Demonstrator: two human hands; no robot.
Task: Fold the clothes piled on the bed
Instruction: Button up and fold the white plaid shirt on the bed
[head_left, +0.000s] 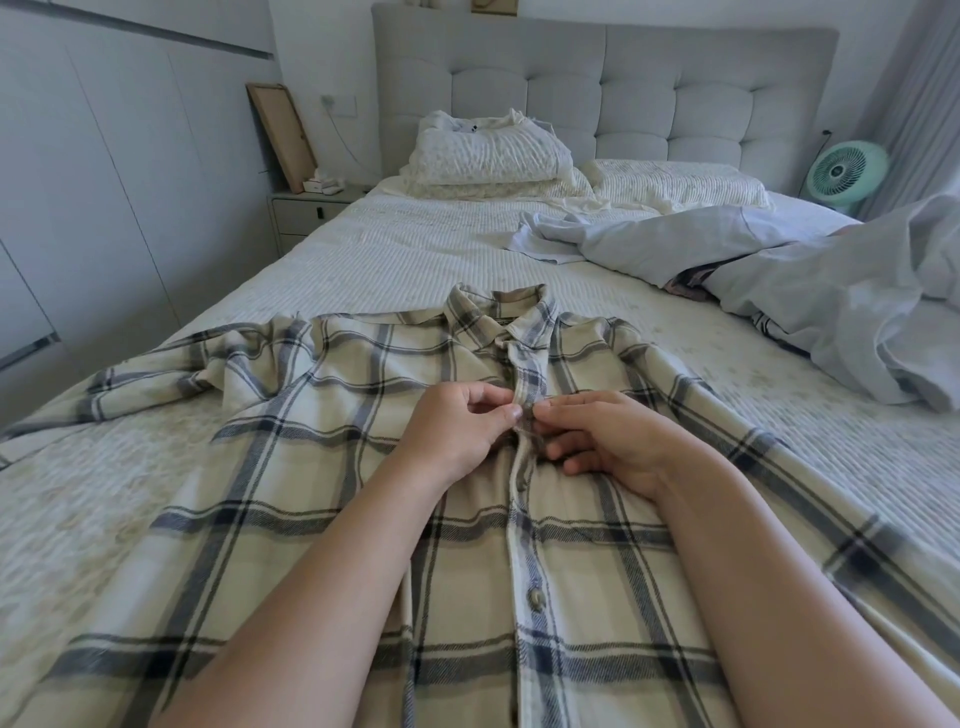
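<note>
Pinching the button strip (525, 410) of the plaid shirt (332, 467), left hand (457, 431) and right hand (613, 441) each hold a narrow grip; shirt lies flat on bed (363, 249) beneath them, collar beyond.

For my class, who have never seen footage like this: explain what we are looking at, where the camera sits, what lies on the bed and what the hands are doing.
There is one picture, from a camera worn on a person's head, looking forward and down. No machine: just two bare hands. A plaid shirt lies spread face up on the bed. The left hand and the right hand pinch its front strip near a button, apparently fastening it. Further off lie crumpled clothes and pillows. A fan stands beside the bed.
</note>
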